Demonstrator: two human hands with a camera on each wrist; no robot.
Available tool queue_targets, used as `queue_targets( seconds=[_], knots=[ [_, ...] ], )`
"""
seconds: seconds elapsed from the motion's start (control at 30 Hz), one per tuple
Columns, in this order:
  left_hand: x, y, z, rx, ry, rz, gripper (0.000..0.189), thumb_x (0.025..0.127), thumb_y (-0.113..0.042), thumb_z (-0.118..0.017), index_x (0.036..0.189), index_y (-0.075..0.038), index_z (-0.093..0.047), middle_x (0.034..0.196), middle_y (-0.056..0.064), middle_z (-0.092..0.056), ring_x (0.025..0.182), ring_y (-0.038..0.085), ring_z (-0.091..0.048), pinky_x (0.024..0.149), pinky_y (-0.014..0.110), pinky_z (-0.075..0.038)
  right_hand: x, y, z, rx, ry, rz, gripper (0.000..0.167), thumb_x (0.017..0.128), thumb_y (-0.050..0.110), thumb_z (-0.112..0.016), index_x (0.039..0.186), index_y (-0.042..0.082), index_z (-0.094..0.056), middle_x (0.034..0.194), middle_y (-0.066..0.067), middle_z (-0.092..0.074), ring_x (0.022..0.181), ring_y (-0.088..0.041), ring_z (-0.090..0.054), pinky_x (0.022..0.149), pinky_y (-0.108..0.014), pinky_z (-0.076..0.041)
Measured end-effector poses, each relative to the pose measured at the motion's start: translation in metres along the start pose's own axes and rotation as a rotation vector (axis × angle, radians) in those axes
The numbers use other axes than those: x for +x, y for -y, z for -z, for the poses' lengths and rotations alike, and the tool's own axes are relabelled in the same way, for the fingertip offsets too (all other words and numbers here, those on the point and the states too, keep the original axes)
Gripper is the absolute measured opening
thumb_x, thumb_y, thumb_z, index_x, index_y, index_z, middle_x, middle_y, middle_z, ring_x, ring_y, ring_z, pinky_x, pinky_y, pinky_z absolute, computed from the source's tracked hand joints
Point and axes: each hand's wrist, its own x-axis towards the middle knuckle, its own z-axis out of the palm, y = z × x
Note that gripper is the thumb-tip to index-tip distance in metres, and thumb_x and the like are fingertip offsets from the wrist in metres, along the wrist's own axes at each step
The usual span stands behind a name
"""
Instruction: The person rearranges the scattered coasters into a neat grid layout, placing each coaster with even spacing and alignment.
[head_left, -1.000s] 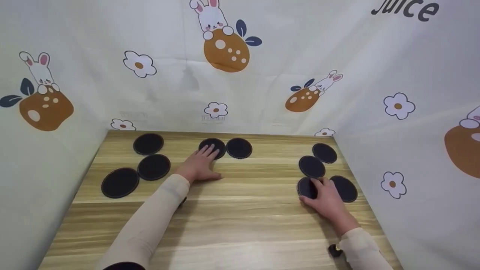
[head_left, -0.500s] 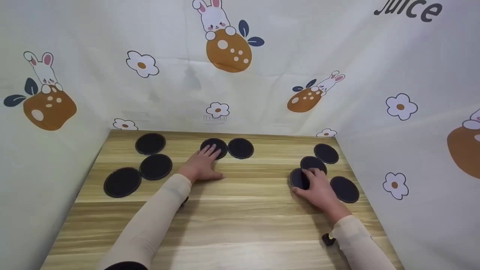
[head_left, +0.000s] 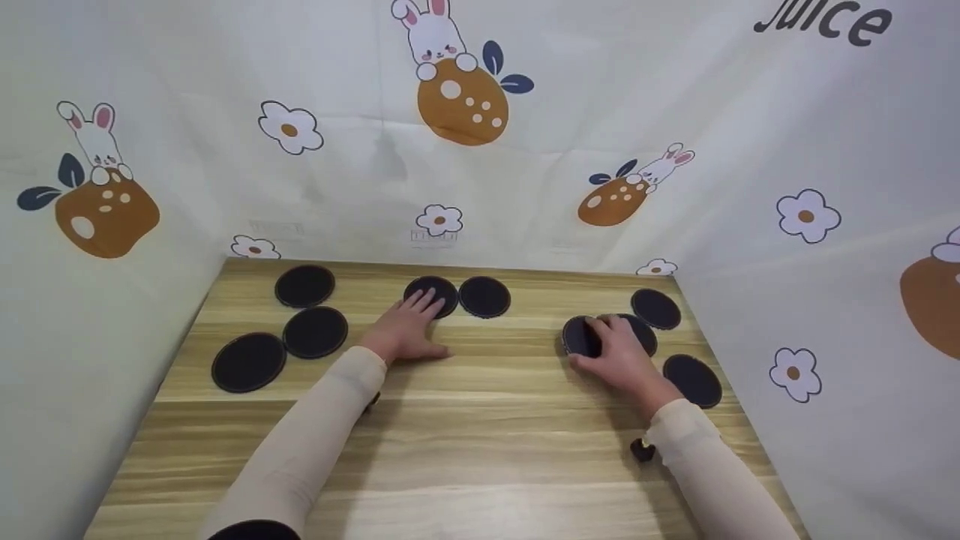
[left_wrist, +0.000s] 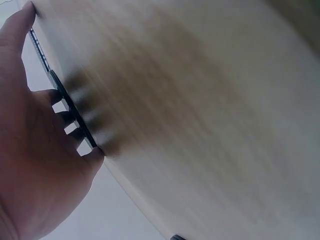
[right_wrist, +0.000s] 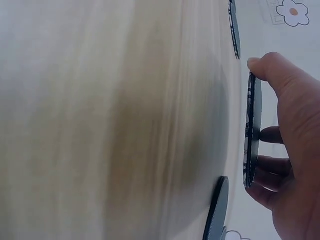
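Observation:
In the head view my right hand [head_left: 621, 358] grips a round black coaster [head_left: 579, 339] by its edge, thumb on the near side and fingers on the far side. The right wrist view shows this held coaster [right_wrist: 252, 130] lifted, a gap between it and the wooden tabletop. Behind the right fingers lies another coaster [head_left: 643, 334], partly covered. My left hand [head_left: 403, 331] rests with spread, straight fingers on a coaster [head_left: 431, 283] near the back edge, its thumb out to the right. Right beside that one, edge to edge, lies a further coaster [head_left: 484, 298].
Three coasters lie at the left, the nearest [head_left: 249, 363] lowest. At the right are a back coaster [head_left: 656, 309] and a front one [head_left: 692, 381]. Printed cloth walls [head_left: 345, 187] enclose the wooden table [head_left: 465, 435] at the back and both sides.
My right hand has carried its coaster leftward and toward the back, away from the front right coaster and past the one behind it. The left hand has stayed on its coaster.

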Motion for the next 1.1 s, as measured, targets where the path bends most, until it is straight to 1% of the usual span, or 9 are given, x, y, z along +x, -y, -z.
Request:
queue_targets(
  seconds=[0.13,0.2,0.37,0.57,0.77,0.9,1.1],
  knots=[
    [0.0,0.0,0.001,0.007,0.005,0.001,0.115,0.092,-0.076,-0.07,0.177,-0.012,-0.026,0.185,0.016,-0.012,0.17,0.039,-0.01,0.134,0.062,-0.018,0.011,0.005,0.001,0.016,0.01,-0.008,0.09,0.092,0.053,-0.086,0.16,0.002,-0.055,0.155,-0.026,-0.05,0.143,-0.044,-0.049,0.118,-0.061,-0.045],
    [0.002,0.002,0.0,0.015,0.006,0.001,0.116,0.092,-0.078,-0.069,0.177,-0.013,-0.025,0.185,0.015,-0.011,0.17,0.038,-0.009,0.133,0.062,-0.018,0.017,0.007,0.001,0.013,0.004,0.002,0.09,0.093,0.053,-0.086,0.16,0.001,-0.056,0.155,-0.026,-0.05,0.142,-0.044,-0.05,0.117,-0.061,-0.046],
    [0.002,0.004,0.0,-0.006,0.0,-0.009,0.117,0.091,-0.076,-0.072,0.177,-0.013,-0.025,0.185,0.015,-0.012,0.17,0.038,-0.009,0.133,0.065,-0.018,0.033,0.011,-0.001,0.008,-0.009,0.028,0.088,0.094,0.051,-0.086,0.159,0.0,-0.056,0.154,-0.027,-0.051,0.14,-0.044,-0.051,0.116,-0.061,-0.046],
    [-0.003,-0.002,0.005,-0.017,0.002,-0.01,0.114,0.093,-0.073,-0.072,0.177,-0.011,-0.026,0.184,0.016,-0.012,0.17,0.039,-0.01,0.133,0.064,-0.017,0.05,0.021,-0.003,0.029,0.004,0.031,0.088,0.094,0.052,-0.086,0.161,0.004,-0.055,0.152,-0.023,-0.052,0.138,-0.041,-0.051,0.116,-0.059,-0.047],
    [-0.01,-0.006,0.009,-0.033,-0.02,-0.031,0.11,0.095,-0.068,-0.073,0.175,-0.006,-0.029,0.183,0.02,-0.016,0.169,0.042,-0.012,0.133,0.065,-0.017,0.062,0.029,-0.004,0.039,0.006,0.039,0.087,0.094,0.049,-0.086,0.161,0.003,-0.055,0.154,-0.026,-0.05,0.142,-0.042,-0.048,0.119,-0.059,-0.044],
    [-0.011,-0.007,0.01,-0.036,-0.02,-0.03,0.11,0.095,-0.068,-0.073,0.175,-0.007,-0.029,0.183,0.02,-0.016,0.169,0.042,-0.012,0.133,0.065,-0.017,0.07,0.03,-0.005,0.049,0.011,0.038,0.087,0.095,0.049,-0.085,0.161,0.003,-0.055,0.155,-0.028,-0.05,0.143,-0.044,-0.048,0.12,-0.059,-0.042],
    [-0.01,-0.007,0.01,-0.038,-0.015,-0.023,0.112,0.094,-0.07,-0.073,0.175,-0.008,-0.029,0.183,0.019,-0.016,0.169,0.041,-0.013,0.133,0.064,-0.018,0.079,0.029,-0.006,0.08,0.023,0.022,0.088,0.094,0.05,-0.085,0.162,0.005,-0.054,0.156,-0.027,-0.049,0.142,-0.043,-0.049,0.12,-0.059,-0.042]
  ],
)
